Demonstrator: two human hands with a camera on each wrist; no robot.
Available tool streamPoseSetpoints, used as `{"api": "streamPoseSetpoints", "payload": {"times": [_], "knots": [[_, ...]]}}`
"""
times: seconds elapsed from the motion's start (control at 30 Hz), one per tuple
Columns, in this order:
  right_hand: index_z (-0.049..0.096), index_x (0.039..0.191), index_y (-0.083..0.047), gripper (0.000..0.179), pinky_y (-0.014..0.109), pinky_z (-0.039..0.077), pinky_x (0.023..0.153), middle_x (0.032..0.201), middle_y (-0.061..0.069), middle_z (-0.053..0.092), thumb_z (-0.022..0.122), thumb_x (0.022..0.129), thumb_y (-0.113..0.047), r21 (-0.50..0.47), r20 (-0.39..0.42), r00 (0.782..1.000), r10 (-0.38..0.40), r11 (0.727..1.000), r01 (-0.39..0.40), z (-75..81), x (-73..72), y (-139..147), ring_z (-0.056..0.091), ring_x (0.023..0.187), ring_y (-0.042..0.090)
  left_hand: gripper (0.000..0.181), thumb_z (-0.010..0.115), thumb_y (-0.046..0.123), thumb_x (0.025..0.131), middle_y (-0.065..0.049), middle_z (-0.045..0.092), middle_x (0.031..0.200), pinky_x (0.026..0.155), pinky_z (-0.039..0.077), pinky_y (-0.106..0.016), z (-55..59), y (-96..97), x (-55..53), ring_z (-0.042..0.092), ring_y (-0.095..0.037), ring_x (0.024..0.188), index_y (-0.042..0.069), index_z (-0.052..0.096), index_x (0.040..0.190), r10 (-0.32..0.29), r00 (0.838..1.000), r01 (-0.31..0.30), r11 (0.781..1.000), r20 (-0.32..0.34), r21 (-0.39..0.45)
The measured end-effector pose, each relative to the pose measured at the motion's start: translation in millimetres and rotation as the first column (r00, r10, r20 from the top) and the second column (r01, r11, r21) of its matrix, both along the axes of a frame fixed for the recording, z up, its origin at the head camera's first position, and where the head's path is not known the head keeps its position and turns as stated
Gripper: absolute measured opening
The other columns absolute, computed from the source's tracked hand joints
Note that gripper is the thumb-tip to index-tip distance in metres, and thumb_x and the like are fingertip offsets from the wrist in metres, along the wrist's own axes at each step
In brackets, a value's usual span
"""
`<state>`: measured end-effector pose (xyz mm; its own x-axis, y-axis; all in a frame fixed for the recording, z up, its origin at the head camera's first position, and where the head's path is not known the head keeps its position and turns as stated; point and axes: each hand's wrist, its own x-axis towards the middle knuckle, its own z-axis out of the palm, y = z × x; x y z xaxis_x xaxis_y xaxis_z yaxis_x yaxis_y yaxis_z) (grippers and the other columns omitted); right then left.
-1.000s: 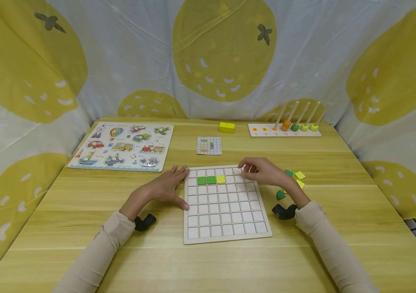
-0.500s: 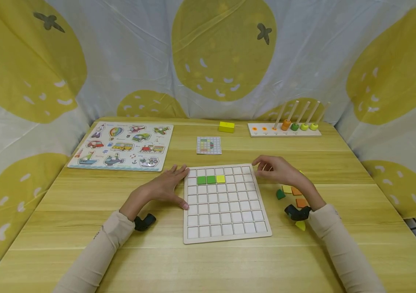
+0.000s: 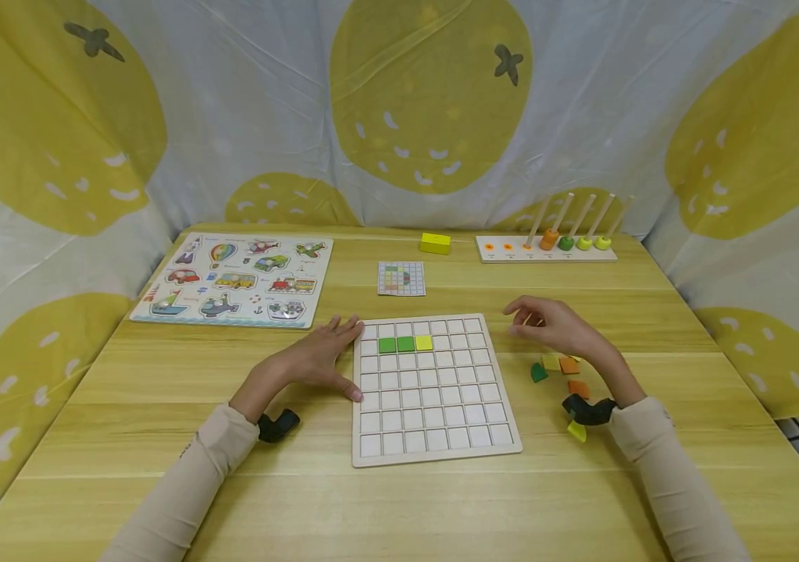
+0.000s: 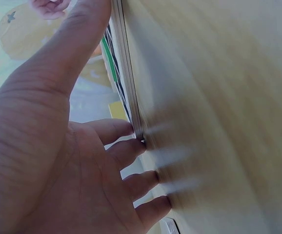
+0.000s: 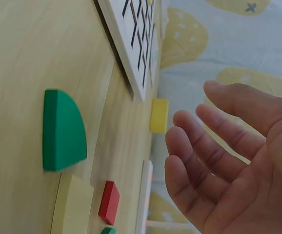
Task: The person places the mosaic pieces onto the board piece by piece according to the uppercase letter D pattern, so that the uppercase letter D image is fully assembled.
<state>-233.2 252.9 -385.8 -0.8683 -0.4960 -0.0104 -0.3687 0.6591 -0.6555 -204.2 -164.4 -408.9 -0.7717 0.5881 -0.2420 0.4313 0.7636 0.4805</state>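
A square wooden grid board lies in front of me. Two green tiles and a yellow tile sit side by side in its second row from the far edge. My left hand spreads along the board's left edge, thumb and fingertips touching it. Right of the board hovers my right hand, fingers loosely bent, holding nothing in the right wrist view. Below it lie a green quarter-round tile, a pale yellow tile, orange tiles and a yellow piece; the forearm hides others.
A small pattern card lies beyond the board, with a yellow block behind it. At the back right stands a peg counting board with coloured beads. A vehicle picture puzzle lies at the back left. Patterned cloth surrounds the table.
My right hand has moved right, from above the board's far right corner to beside it, uncovering orange tiles and a yellow piece. The left hand and the placed tiles have stayed still.
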Motion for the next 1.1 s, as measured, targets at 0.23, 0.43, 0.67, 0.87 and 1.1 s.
{"api": "streamPoseSetpoints", "payload": {"times": [0.23, 0.43, 0.67, 0.87, 1.1], "knots": [[0.061, 0.118, -0.002, 0.029, 0.028, 0.05, 0.07, 0.096, 0.009, 0.064, 0.063, 0.094, -0.018, -0.022, 0.002, 1.0, -0.025, 0.999, 0.025, -2.5, 2.5, 15.4, 0.059, 0.08, 0.02, 0.12, 0.078, 0.059, 0.068, -0.016, 0.008, 0.16, 0.117, 0.007, -0.054, 0.3, 0.3, -0.4, -0.001, -0.042, 0.145, 0.002, 0.016, 0.153, 0.003, 1.0, -0.003, 1.0, -0.003, -0.005], [0.059, 0.12, -0.001, 0.032, 0.031, 0.053, 0.067, 0.096, 0.011, 0.063, 0.061, 0.095, -0.02, -0.037, 0.032, 0.996, -0.078, 0.996, 0.079, -4.0, 2.1, 32.1, 0.062, 0.082, 0.028, 0.12, 0.078, 0.06, 0.068, -0.015, 0.008, 0.16, 0.117, 0.007, -0.054, 0.5, 0.6, -0.8, -0.001, -0.042, 0.145, 0.003, 0.016, 0.153, 0.006, 1.0, -0.006, 1.0, -0.002, -0.011], [0.057, 0.125, 0.001, 0.034, 0.033, 0.052, 0.074, 0.104, 0.016, 0.063, 0.059, 0.097, -0.017, -0.009, -0.023, 0.991, -0.129, 0.992, 0.129, -7.0, 1.5, 54.6, 0.06, 0.093, 0.03, 0.12, 0.078, 0.059, 0.068, -0.017, 0.009, 0.159, 0.117, 0.008, -0.055, 0.5, 0.4, -0.2, 0.0, -0.043, 0.145, 0.002, 0.016, 0.153, 0.0, 1.0, 0.0, 1.0, -0.009, -0.009], [0.053, 0.13, 0.004, 0.04, 0.035, 0.051, 0.076, 0.118, 0.026, 0.058, 0.06, 0.096, -0.016, 0.002, 0.013, 0.989, -0.151, 0.989, 0.151, -8.8, 2.5, 66.4, 0.057, 0.103, 0.038, 0.12, 0.079, 0.058, 0.068, -0.017, 0.008, 0.159, 0.116, 0.008, -0.055, 2.1, 0.6, 1.2, 0.0, -0.042, 0.145, 0.002, 0.016, 0.153, 0.005, 1.0, -0.005, 1.0, -0.002, -0.005], [0.054, 0.128, 0.007, 0.042, 0.03, 0.051, 0.067, 0.118, 0.028, 0.057, 0.065, 0.092, -0.011, 0.046, 0.073, 0.987, -0.144, 0.989, 0.141, -17.3, -0.9, 72.2, 0.058, 0.097, 0.035, 0.119, 0.078, 0.058, 0.069, -0.017, 0.008, 0.159, 0.117, 0.007, -0.055, 2.5, 1.3, 1.2, 0.0, -0.042, 0.145, 0.002, 0.015, 0.153, 0.003, 1.0, -0.003, 1.0, -0.001, -0.009]]}}
